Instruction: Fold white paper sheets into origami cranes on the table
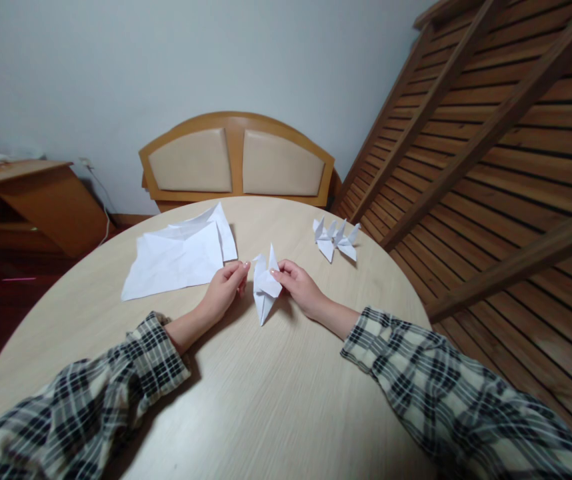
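Note:
A folded white paper crane (267, 285) is held over the middle of the round table, its long point toward me and two narrow tips pointing up and away. My right hand (302, 287) pinches it by the wing on the right, thumb on top. My left hand (227, 287) is closed, thumb and fingers pressed together just left of the crane's thin bent tip; no paper shows between them, and a narrow gap seems to separate them from it. Further back on the right, more folded paper cranes (335, 241) stand close together.
White paper sheets (179, 260) lie overlapping on the table's (266, 400) left side. Behind the table stands a headboard (236, 140) with padded panels. A slatted wooden frame (506, 147) leans along the right. A wooden desk (61, 207) is at the far left, with a cable by the wall.

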A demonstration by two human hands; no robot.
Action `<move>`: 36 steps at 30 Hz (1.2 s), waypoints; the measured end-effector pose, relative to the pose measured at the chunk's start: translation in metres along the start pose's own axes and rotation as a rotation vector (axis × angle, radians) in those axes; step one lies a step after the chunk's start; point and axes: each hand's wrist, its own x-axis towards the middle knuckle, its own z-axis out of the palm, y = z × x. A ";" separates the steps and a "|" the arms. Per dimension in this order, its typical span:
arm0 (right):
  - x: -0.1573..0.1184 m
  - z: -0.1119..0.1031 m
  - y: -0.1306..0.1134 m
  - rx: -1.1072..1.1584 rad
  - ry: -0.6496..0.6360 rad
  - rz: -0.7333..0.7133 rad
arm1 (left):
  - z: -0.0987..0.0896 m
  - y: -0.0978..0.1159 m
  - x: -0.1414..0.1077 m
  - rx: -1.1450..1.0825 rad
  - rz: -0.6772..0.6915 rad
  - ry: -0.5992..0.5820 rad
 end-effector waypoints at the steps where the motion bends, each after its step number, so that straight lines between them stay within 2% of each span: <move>1: 0.000 0.000 0.000 0.005 0.008 -0.001 | 0.000 0.002 -0.001 0.030 -0.006 -0.021; 7: 0.001 -0.001 0.002 -0.017 0.047 -0.020 | 0.001 0.010 -0.007 0.134 -0.035 -0.164; 13: 0.001 -0.001 0.002 -0.036 0.054 -0.042 | 0.002 0.009 -0.006 0.160 -0.052 -0.241; 18: -0.001 0.000 -0.001 0.001 0.058 -0.063 | 0.001 0.008 -0.004 0.138 0.010 -0.215; 24: -0.001 -0.003 0.001 0.131 0.058 -0.008 | 0.000 0.006 -0.002 0.109 0.019 -0.120; 30: 0.001 -0.004 0.003 0.143 0.073 -0.004 | 0.001 0.005 -0.001 0.117 0.055 -0.080; 36: 0.002 -0.004 0.002 0.062 0.057 -0.022 | 0.001 0.000 -0.001 0.047 0.015 -0.047</move>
